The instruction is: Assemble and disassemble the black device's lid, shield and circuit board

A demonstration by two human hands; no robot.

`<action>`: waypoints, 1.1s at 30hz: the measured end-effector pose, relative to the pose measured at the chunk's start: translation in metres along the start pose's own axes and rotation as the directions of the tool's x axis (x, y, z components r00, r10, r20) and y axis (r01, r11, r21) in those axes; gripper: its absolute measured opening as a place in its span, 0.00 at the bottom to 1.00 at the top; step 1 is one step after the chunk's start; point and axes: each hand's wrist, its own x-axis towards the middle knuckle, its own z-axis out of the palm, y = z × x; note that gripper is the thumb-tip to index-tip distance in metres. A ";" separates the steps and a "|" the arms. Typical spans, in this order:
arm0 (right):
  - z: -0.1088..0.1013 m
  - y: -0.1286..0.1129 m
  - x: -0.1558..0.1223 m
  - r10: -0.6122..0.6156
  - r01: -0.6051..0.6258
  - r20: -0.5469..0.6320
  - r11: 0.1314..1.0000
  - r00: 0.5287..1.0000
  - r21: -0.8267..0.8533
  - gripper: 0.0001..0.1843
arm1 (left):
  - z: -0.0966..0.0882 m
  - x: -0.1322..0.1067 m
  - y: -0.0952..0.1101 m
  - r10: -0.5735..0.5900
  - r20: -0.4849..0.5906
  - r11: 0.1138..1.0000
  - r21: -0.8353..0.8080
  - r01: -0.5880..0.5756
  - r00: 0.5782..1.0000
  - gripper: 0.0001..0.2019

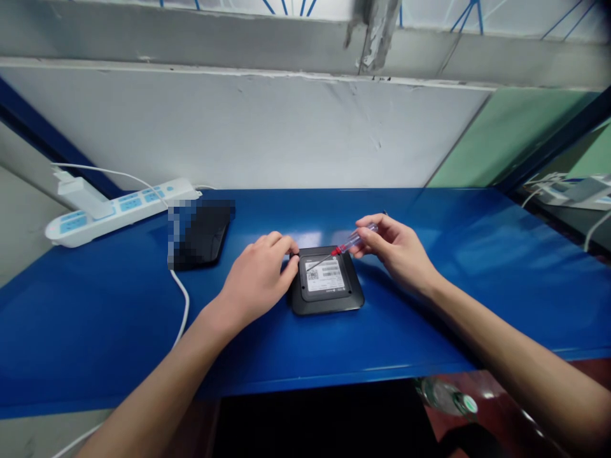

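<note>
One black box (327, 304), at the centre of the frame, lying flat on the blue table (267, 350), with one white label (325, 277) facing up. On that label, one square code at the left and rows of barcode and print beside it. Two dark dots near the lower corners of the box.

Over the label, one screwdriver (338, 250) with clear handle, red collar and thin shaft, slanting down to the left. Cannot tell whether touching at the tip.

Two hands in all. Right hand (396, 245), just right of centre: nearly closed at thumb and forefinger, pinching the handle, other fingers loosely curled. Left hand (258, 273), left of centre: half curled, thumb and fingertip against the left edge and upper left corner of the box. Cannot tell whether gripping or just resting there.

Farther out, left of centre, one black device (210, 235), partly pixelated. Toward the left edge of the frame, one white power strip (131, 207) with one white adapter (83, 196) plugged in. Below the device, a white cable (185, 308), running down behind the left forearm. At lower right, below the table edge, one clear bottle (442, 394).
</note>
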 end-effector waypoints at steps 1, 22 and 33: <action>0.000 0.000 0.000 0.006 -0.006 0.011 1.000 1.000 0.003 0.15 | 0.000 0.000 0.000 0.000 0.004 1.000 -0.001 0.000 1.000 0.08; 0.006 0.000 -0.003 0.100 -0.099 0.068 0.995 0.993 -0.024 0.17 | -0.002 0.002 0.003 -0.029 0.056 0.999 -0.037 0.031 0.998 0.08; 0.006 0.005 0.000 0.118 -0.114 0.048 0.991 0.992 -0.077 0.18 | -0.010 -0.002 0.010 -0.048 0.165 0.994 -0.085 0.063 0.985 0.19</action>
